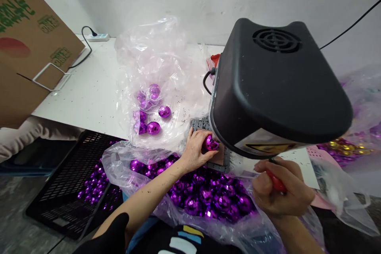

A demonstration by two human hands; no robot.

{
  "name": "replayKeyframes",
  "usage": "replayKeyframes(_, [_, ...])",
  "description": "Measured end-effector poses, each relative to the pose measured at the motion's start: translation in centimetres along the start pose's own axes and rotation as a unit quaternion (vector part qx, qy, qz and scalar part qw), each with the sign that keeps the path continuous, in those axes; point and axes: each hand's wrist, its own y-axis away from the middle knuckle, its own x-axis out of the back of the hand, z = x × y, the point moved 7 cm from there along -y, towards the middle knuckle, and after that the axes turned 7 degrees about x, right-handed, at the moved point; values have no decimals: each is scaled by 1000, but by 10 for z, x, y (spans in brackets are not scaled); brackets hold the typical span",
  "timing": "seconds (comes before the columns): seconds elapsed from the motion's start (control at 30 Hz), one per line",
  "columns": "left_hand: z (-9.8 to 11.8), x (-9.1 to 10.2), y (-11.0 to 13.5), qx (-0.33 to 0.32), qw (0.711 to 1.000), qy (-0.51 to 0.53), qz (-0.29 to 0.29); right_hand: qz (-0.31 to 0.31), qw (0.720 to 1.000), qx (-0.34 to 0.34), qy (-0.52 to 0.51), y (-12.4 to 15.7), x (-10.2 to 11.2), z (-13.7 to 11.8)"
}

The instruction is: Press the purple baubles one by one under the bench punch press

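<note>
My left hand (195, 149) is closed round a shiny purple faceted ball (210, 143), holding it on the small platform (222, 160) under the black machine (276, 87). My right hand (278, 190) is wrapped round the machine's red handle (276, 182), below the machine's front. A plastic bag (208, 200) full of several purple balls lies on my lap between my arms. A second clear bag (154, 87) on the white table holds several purple balls (151, 113).
A black plastic crate (68, 182) stands at lower left, purple balls showing through it. A cardboard box (26, 43) leans at upper left by a power strip (98, 37). At right, another bag holds gold and purple balls (348, 149).
</note>
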Motion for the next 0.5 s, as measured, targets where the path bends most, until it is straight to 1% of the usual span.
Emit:
replayKeyframes(0.13, [-1, -1, 1, 10, 1000, 4, -14, 33, 999, 5, -18, 12, -4, 4])
replayKeyframes(0.3, [-4, -3, 1, 27, 999, -3, -24, 58, 998, 10, -34, 17, -10, 5])
replayKeyframes(0.37, [-4, -3, 0, 25, 999, -8, -18, 54, 998, 14, -35, 17, -16, 5])
replayKeyframes(0.5, [-2, -2, 1, 10, 1000, -22, -7, 20, 999, 21, -37, 14, -30, 5])
